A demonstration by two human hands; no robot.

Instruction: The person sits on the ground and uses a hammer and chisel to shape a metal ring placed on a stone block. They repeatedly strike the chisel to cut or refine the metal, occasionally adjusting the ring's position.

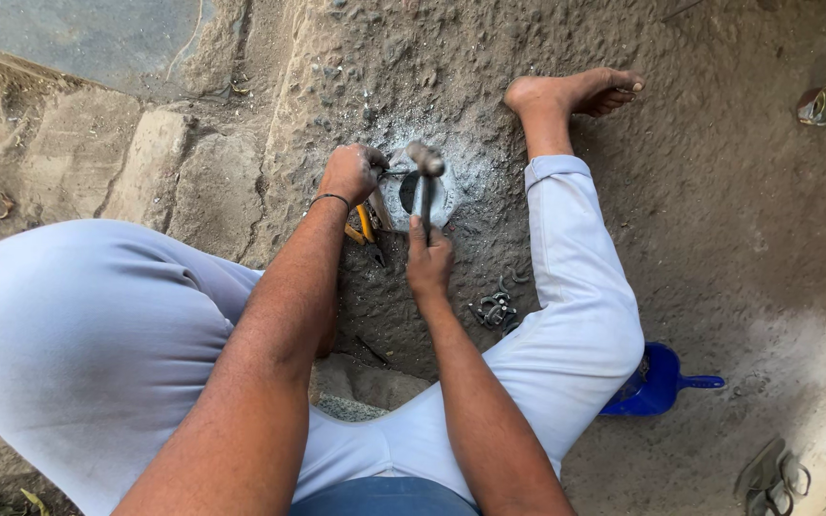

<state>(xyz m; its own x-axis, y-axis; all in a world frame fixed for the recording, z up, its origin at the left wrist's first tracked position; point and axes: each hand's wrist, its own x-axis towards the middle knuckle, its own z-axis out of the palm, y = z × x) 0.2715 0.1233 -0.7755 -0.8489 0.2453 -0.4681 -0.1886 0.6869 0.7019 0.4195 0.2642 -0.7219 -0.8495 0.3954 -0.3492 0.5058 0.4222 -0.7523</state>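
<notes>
I sit on dirt ground with my legs spread. My right hand (428,263) grips the handle of a hammer (424,172), whose metal head is above a round metal anvil block (442,196) set in the ground and ringed by pale ash. My left hand (351,172) is closed on a thin metal piece (392,173) that reaches onto the block under the hammer head. A thin dark bangle sits on my left wrist. Orange-handled pliers (365,225) lie on the ground just below my left hand.
A small heap of dark metal bits (495,310) lies by my right knee. A blue plastic mug (660,382) stands behind my right leg. Sandals (771,478) lie at lower right, a shoe (819,105) at upper right. Stone slabs (155,162) border the left.
</notes>
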